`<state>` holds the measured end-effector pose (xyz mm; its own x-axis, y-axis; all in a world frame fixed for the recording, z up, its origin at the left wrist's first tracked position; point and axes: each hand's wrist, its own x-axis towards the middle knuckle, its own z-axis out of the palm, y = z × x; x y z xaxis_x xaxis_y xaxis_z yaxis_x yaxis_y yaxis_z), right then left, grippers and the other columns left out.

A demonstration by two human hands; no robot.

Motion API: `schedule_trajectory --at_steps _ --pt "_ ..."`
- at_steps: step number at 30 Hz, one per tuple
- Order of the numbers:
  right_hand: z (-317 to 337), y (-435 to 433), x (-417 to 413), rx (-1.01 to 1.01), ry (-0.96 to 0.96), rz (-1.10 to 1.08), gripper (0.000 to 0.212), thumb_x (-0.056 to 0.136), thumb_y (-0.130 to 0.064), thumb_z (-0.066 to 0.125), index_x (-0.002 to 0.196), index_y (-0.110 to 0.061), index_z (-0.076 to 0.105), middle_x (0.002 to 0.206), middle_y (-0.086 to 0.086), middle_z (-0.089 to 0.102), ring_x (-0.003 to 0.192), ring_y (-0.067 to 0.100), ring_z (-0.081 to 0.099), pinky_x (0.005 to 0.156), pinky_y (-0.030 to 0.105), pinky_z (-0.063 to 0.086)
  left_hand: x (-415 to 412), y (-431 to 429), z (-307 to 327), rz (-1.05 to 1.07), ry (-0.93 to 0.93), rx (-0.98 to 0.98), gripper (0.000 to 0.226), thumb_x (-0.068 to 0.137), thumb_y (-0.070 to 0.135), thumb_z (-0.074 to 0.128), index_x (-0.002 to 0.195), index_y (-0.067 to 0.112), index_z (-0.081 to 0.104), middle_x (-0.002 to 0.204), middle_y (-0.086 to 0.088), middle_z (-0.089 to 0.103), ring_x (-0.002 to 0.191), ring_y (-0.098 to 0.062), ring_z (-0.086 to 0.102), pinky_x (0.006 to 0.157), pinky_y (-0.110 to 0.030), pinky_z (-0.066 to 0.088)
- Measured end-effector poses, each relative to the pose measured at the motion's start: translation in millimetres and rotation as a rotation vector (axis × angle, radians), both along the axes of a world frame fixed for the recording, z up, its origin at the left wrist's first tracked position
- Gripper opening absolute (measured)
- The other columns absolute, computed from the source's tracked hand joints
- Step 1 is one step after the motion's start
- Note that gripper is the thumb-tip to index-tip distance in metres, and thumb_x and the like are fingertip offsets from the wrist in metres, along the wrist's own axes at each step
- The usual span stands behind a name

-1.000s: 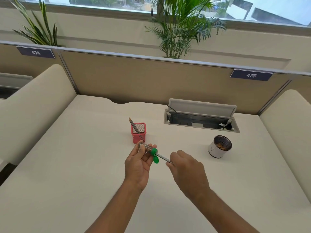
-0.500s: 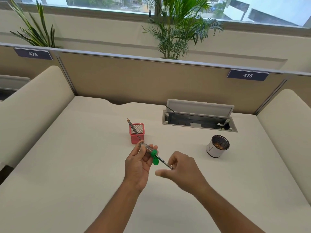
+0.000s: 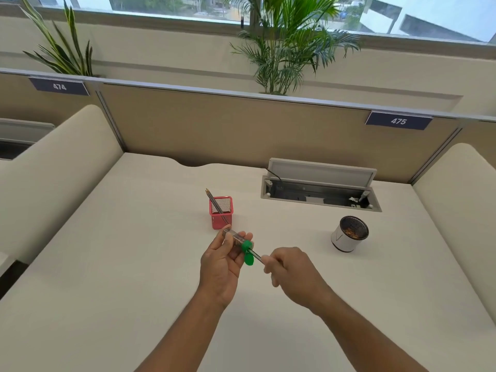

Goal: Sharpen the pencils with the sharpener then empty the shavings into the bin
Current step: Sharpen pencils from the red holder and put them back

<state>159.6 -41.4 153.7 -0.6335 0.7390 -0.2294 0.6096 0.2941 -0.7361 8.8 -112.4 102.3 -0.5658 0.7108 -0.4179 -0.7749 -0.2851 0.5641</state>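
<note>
Both hands work mid-desk, open surface all around.

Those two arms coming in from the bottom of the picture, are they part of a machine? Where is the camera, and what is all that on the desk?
No machine here: these are a person's own bare arms. The camera sits on the person's head and looks forward and down, so you see the desk as that person does.

The left hand holds a clear sharpener with a green end and a green cap hanging open. The right hand grips a pencil pushed into that green end, both held above the desk.

On the desk stand a red mesh cup with more pencils leaning in it, and to the right a small white bin with brown shavings inside. Behind it, a cable box set into the desk has its lid raised. Plants grow beyond the partition.
</note>
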Motion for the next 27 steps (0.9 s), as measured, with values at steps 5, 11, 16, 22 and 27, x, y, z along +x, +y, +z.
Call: schedule_trajectory --at_steps 5,11,16,22,27 --pt "1 -5 -3 0.251 -0.088 0.062 0.041 0.079 -0.051 0.082 0.083 -0.02 0.056 0.073 -0.003 0.063 0.064 0.014 0.054 0.055 0.026 0.041 3 0 -1 0.016 0.003 -0.017 0.037 0.11 0.009 0.047 0.145 -0.001 0.052 0.108 -0.02 0.078 0.107 -0.036 0.078 0.096 -0.044 0.063" --pt "-7 -10 0 0.827 -0.269 0.263 0.054 0.083 -0.036 0.082 0.073 -0.025 0.03 0.053 -0.007 0.043 0.041 0.018 0.029 0.041 0.024 0.012 5 -1 -2 0.046 -0.002 -0.039 0.036 0.109 0.009 0.049 0.144 0.0 0.055 0.125 -0.029 0.072 0.111 -0.039 0.076 0.097 -0.044 0.062" --pt "-13 -8 -2 0.689 -0.269 0.173 0.035 0.104 -0.045 0.051 0.08 -0.022 0.044 0.06 -0.006 0.047 0.046 0.016 0.038 0.044 0.03 0.027 4 0 -1 0.031 0.024 -0.024 0.036 0.109 0.009 0.049 0.143 0.001 0.055 0.116 -0.025 0.075 0.111 -0.039 0.076 0.1 -0.046 0.061" --pt "-3 -1 1 0.02 -0.044 0.076 0.038 0.105 -0.041 0.05 0.081 -0.019 0.07 0.063 0.004 0.072 0.056 0.007 0.06 0.07 0.039 0.057 5 0 -1 -0.026 0.036 -0.039 0.034 0.11 0.01 0.047 0.142 0.004 0.057 0.112 -0.023 0.077 0.11 -0.038 0.077 0.105 -0.05 0.054" --pt "-2 -7 0 0.269 -0.108 0.052 0.044 0.078 -0.053 0.083 0.088 -0.023 0.052 0.072 -0.006 0.058 0.061 0.012 0.05 0.053 0.022 0.035 9 2 0 -0.02 0.034 -0.041 0.033 0.109 0.01 0.049 0.14 0.005 0.059 0.119 -0.027 0.075 0.111 -0.039 0.076 0.103 -0.05 0.057"
